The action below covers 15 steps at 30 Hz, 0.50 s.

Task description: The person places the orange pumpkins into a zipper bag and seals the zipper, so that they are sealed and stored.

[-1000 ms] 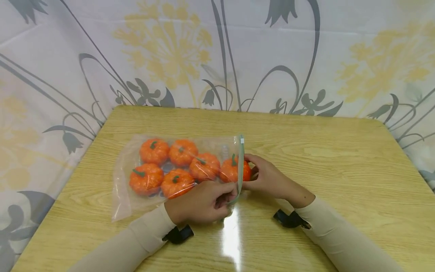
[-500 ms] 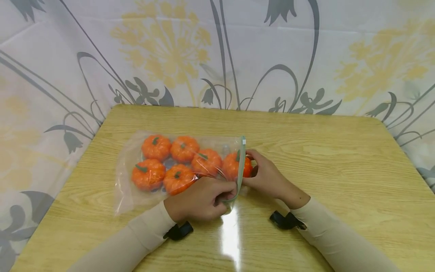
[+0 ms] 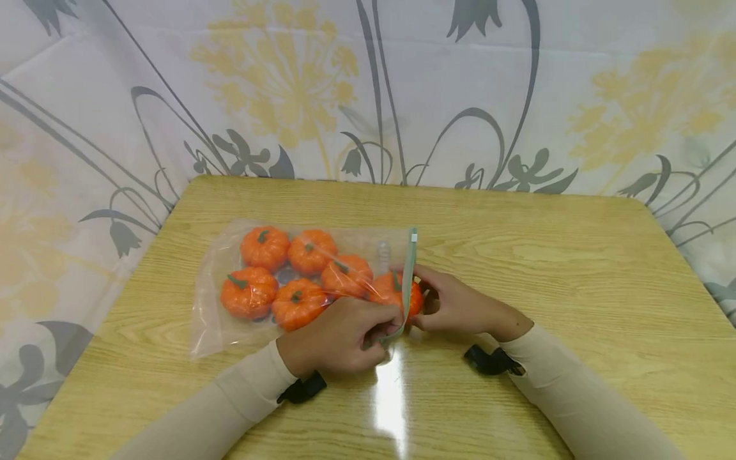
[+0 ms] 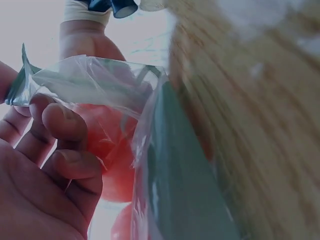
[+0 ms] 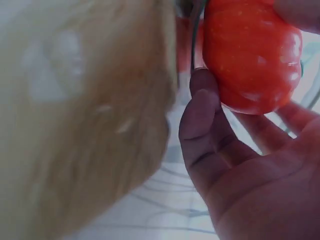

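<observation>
A clear zip bag (image 3: 209, 326) lies flat with its green-edged mouth (image 3: 410, 262) facing right. Several small orange pumpkins (image 3: 249, 292) with green stems sit inside it. My left hand (image 3: 345, 337) pinches the near corner of the mouth; in the left wrist view its curled fingers (image 4: 70, 122) are beside the clear film. At the opening, my right hand (image 3: 460, 305) holds another pumpkin (image 3: 416, 299) from its right side, mostly within the bag. The right wrist view shows the fingers and thumb around this glossy pumpkin (image 5: 252, 55).
The wood-grain table (image 3: 575, 275) extends right of the bag and towards the front. Behind it hangs a floral-patterned cloth (image 3: 425, 96), which also covers the left side. Black straps (image 3: 492, 361) circle both wrists.
The pumpkin in my right hand rose slightly away from me, then came back nearer to me at the mouth. My left hand keeps its pinch on the bag's corner. The bag shifted a little.
</observation>
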Each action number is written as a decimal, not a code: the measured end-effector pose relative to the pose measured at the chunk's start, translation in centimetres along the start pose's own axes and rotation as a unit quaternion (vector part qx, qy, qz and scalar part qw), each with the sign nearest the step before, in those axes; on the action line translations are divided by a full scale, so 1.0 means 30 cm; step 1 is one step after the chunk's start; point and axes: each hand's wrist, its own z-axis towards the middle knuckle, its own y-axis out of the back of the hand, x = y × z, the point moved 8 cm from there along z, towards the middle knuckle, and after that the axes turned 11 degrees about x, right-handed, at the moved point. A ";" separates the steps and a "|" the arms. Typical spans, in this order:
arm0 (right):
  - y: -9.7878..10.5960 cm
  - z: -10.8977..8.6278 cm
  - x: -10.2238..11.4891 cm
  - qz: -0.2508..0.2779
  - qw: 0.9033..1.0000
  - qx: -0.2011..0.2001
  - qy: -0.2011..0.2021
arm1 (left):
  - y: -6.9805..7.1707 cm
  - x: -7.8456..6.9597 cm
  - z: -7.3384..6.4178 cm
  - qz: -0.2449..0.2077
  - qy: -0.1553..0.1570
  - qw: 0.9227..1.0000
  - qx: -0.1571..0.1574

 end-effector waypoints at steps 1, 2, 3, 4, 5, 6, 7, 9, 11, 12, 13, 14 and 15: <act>-0.004 0.004 0.000 0.006 1.000 0.003 0.003 | 0.001 -0.001 0.000 0.000 0.000 1.000 -0.002; -0.007 0.008 0.000 0.010 1.000 0.005 0.005 | 0.002 -0.001 -0.001 -0.001 0.001 1.000 -0.003; -0.009 0.011 -0.001 0.012 1.000 0.005 0.006 | 0.004 -0.002 -0.001 -0.003 0.002 1.000 -0.004; -0.011 0.014 -0.001 0.014 1.000 0.005 0.007 | 0.004 -0.001 -0.001 -0.005 0.002 1.000 -0.006; -0.011 0.015 -0.002 0.012 1.000 0.002 0.005 | 0.005 -0.001 -0.001 -0.007 0.003 1.000 -0.007; -0.010 0.016 -0.002 0.009 1.000 -0.002 0.002 | 0.007 -0.002 -0.002 -0.007 0.002 1.000 -0.008; -0.009 0.016 -0.001 0.006 1.000 -0.006 -0.003 | 0.008 -0.003 -0.002 -0.008 0.001 1.000 -0.009; -0.005 0.018 -0.002 -0.001 1.000 -0.015 -0.011 | 0.007 -0.002 -0.002 -0.005 -0.001 1.000 -0.010; -0.001 0.019 -0.004 -0.008 0.999 -0.027 -0.021 | 0.004 -0.002 -0.001 -0.006 -0.003 1.000 -0.006; 0.003 0.020 -0.005 -0.011 0.999 -0.036 -0.025 | 0.001 -0.001 0.000 -0.005 -0.003 1.000 -0.003; 0.007 0.025 -0.003 -0.013 0.998 -0.046 -0.029 | 0.001 0.001 -0.001 -0.006 -0.003 1.000 -0.001; 0.011 0.031 -0.003 -0.015 0.998 -0.055 -0.033 | 0.001 0.003 -0.002 -0.005 -0.004 1.000 0.000; 0.016 0.035 -0.003 -0.016 0.997 -0.067 -0.037 | 0.002 0.004 -0.002 -0.006 -0.003 1.000 0.000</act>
